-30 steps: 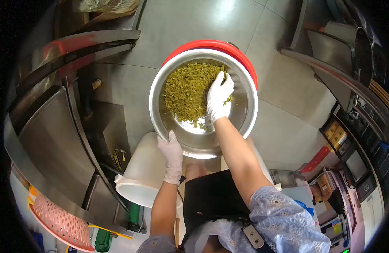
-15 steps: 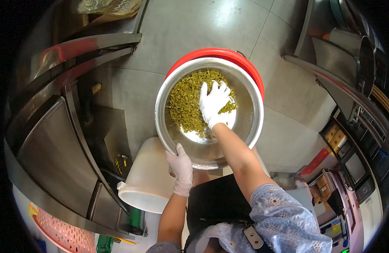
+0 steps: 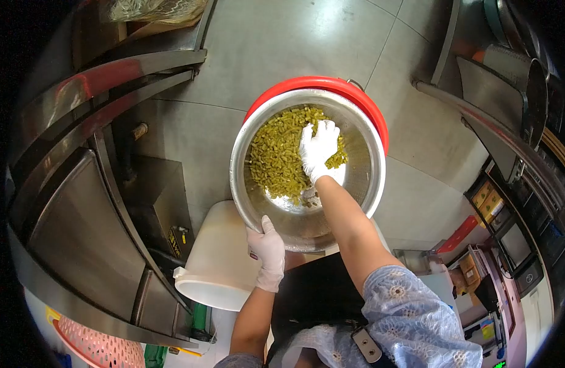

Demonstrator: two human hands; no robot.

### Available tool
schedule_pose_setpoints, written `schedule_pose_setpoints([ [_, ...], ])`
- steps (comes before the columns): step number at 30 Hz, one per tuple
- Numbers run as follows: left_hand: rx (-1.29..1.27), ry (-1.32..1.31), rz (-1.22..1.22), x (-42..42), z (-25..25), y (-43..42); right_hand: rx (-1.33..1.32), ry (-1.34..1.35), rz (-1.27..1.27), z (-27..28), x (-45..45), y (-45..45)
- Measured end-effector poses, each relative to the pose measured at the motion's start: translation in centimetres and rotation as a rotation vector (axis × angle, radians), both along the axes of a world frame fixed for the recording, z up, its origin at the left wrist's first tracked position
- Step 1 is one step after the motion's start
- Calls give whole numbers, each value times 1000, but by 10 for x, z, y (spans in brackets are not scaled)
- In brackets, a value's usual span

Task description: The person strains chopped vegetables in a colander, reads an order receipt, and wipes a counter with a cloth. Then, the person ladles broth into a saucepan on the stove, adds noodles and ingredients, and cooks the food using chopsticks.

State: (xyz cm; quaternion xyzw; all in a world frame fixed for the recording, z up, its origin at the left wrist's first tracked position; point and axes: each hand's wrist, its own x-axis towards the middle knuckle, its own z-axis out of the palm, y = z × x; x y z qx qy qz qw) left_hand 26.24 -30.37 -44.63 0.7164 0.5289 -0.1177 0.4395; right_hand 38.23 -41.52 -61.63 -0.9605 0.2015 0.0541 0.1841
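Note:
A large metal bowl (image 3: 249, 205) holds many chopped green pieces (image 3: 279, 153), heaped toward its far left side. My left hand (image 3: 267, 248), in a white glove, grips the bowl's near-left rim, thumb on top. Inside the bowl, my right hand (image 3: 319, 147), also gloved, presses into the green pieces with its fingers curled; the fingertips are partly buried, and whether they hold any pieces cannot be made out. Behind and beneath the bowl shows a red round container (image 3: 375, 116).
A white bucket (image 3: 218, 260) lies tilted below my left hand. Steel counters (image 3: 80, 208) line the left, with a pink perforated basket (image 3: 102, 343) at lower left. More metal shelving (image 3: 497, 129) stands on the right. Grey floor tiles (image 3: 295, 37) lie beyond the bowl.
The bowl, red container and my left hand appear lower and slightly right in view. My right hand's fingers went from spread half a second ago to curled among the green pieces.

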Motion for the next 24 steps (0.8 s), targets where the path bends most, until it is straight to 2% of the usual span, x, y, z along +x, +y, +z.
schedule_pose_setpoints([
  [24,-27,-28,28,-12,-9,2,77,20,39,-2,4,-8],
])
